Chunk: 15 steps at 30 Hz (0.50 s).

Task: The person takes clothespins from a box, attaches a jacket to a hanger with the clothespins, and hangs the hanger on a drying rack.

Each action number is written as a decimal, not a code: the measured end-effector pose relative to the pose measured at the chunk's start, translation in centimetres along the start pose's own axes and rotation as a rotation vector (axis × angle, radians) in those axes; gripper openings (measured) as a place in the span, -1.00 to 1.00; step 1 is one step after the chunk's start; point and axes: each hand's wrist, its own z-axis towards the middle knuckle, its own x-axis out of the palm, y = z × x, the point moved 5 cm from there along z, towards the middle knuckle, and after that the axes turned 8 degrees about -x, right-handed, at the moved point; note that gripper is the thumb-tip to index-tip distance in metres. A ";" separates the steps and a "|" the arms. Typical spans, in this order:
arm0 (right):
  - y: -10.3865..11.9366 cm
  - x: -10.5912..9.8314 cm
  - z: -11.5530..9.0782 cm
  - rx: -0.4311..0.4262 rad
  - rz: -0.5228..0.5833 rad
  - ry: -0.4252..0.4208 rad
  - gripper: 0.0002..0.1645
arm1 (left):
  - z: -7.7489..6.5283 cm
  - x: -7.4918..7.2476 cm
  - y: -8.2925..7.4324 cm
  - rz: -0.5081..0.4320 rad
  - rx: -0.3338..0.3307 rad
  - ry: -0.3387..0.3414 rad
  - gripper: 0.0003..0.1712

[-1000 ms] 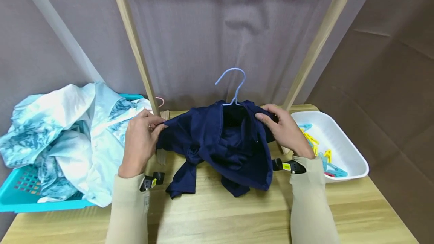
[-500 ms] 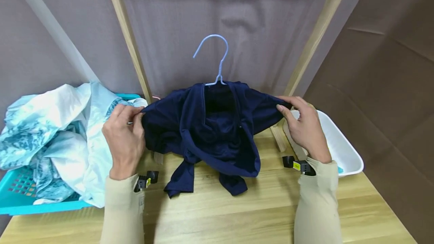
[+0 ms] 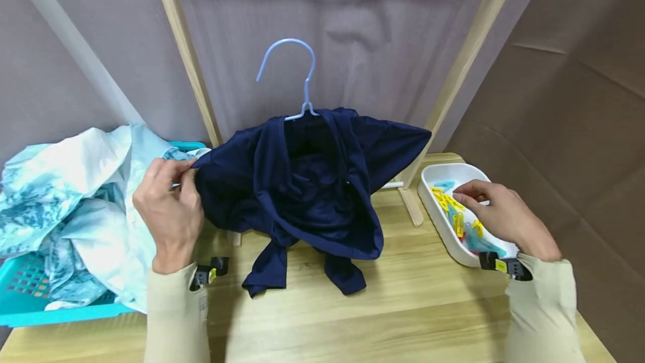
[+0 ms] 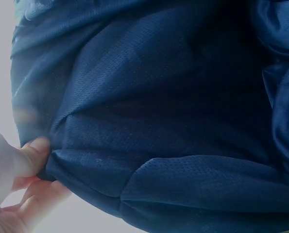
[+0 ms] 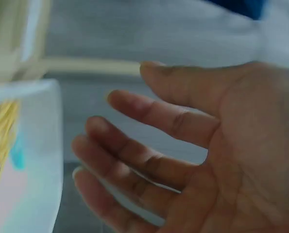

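Two hands at work, navy garment (image 3: pixel 312 184) as landmark, draped on blue hanger (image 3: pixel 294 80), raised above table (image 3: pixel 403 312). Left hand (image 3: pixel 168 209) pinches garment's left shoulder edge, wrist upright. Right of garment: right hand (image 3: pixel 496 214) empty, fingers spread, palm down over white tray (image 3: pixel 428 195) of clothespins (image 3: pixel 456 214). Step, by judgement: fetching peg; next needs pinching one.
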 end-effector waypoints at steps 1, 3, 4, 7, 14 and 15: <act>-0.5 0.0 0.5 -0.023 -0.025 0.049 -0.55 | 0.0 0.0 0.0 0.002 0.001 0.000 -0.82; -1.7 0.1 1.9 -0.060 -0.061 0.129 -0.63 | 0.0 0.1 -0.1 0.009 0.007 0.001 -0.82; -2.3 0.3 2.6 -0.077 -0.072 0.161 -0.67 | 0.0 0.1 -0.2 0.010 0.009 0.002 -0.82; -3.8 1.2 4.7 -0.110 -0.085 0.262 -0.72 | -0.1 0.2 -0.2 0.012 0.014 0.004 -0.83; -5.8 4.2 8.0 -0.099 -0.149 0.392 -0.62 | -0.1 0.5 -0.3 0.011 0.010 0.014 -0.84; -6.1 4.6 8.3 -0.088 -0.174 0.404 -0.62 | -0.1 0.6 -0.3 0.008 0.007 0.017 -0.84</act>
